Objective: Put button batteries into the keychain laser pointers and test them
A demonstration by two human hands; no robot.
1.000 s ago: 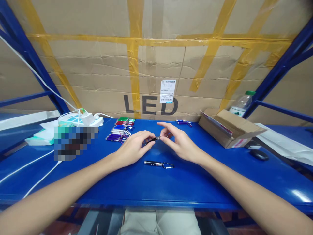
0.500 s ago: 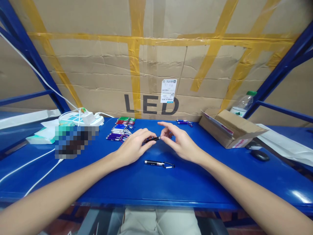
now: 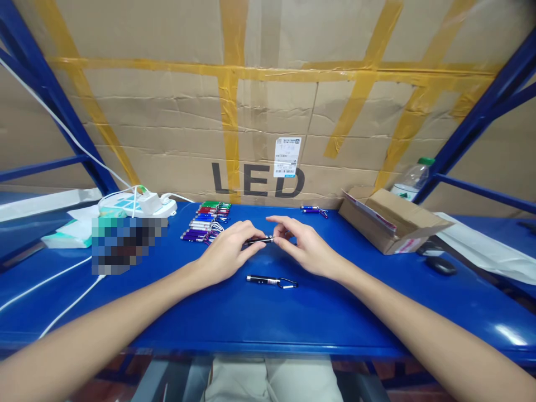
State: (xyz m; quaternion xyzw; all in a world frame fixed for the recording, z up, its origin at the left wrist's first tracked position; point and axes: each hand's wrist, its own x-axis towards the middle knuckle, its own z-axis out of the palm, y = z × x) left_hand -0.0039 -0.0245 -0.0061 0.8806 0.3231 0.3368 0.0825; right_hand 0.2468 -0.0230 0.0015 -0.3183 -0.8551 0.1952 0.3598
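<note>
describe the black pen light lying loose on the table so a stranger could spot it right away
On the blue table, look just nearer than the two hands. The loose light lies flat there, black with a clip ring at its right end. Unlike the one the hands hold or the coloured row, nothing touches it.

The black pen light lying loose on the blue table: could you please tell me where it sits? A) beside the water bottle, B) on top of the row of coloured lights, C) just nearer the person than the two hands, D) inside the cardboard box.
C: the black pen light lies on the bare table, just nearer than the left hand and right hand.
</note>
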